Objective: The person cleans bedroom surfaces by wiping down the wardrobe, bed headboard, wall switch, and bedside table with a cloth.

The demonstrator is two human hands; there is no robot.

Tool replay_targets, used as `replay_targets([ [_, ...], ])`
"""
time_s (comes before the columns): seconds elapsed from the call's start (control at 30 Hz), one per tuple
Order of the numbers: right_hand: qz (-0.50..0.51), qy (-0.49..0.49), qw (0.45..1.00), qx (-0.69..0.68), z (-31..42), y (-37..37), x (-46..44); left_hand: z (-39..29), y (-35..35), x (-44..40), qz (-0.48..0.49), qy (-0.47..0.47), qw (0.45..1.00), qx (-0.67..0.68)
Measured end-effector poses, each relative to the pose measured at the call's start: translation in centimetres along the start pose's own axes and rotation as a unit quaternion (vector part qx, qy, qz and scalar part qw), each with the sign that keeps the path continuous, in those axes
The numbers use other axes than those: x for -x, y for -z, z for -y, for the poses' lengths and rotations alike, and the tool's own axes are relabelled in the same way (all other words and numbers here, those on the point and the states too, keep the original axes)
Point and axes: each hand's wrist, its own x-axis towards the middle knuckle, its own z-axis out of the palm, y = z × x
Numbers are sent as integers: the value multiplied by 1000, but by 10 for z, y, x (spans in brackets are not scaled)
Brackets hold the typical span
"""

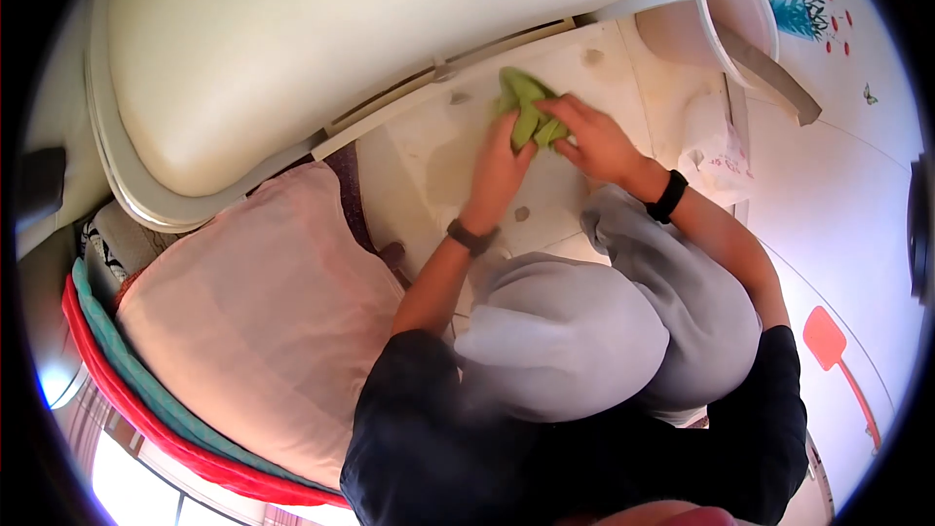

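Observation:
A crumpled green cloth is held between both hands, above the pale tiled floor. My left hand grips its lower left side, with the fingers closed on the fabric. On the right side, my right hand pinches the cloth with bent fingers. Part of the cloth is blurred. Dark bands circle both wrists. The two hands are close together, in front of knees in grey trousers.
A large cream padded panel spans the top. Pink bedding lies at left. At upper right are a bin and a white plastic bag. A red fly swatter is against the right wall.

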Motion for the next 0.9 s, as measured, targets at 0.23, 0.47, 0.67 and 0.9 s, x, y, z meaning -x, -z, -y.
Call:
replay_targets([
  [0.23, -265, 28, 963, -38, -9, 50, -10, -65, -20, -88, -54, -178, 981, -49],
  [0.47, -483, 100, 869, -29, -14, 76, -9, -130, -34, -115, -98, -300, 944, -102],
  [0.67, -441, -27, 893, -89, -44, 65, -11, -119, -50, -126, -77, -308, 937, -149],
  [0.9, -347, -105, 924, -118, -42, 57, -6, -101, -43, -120, -20, -227, 960, -165],
])
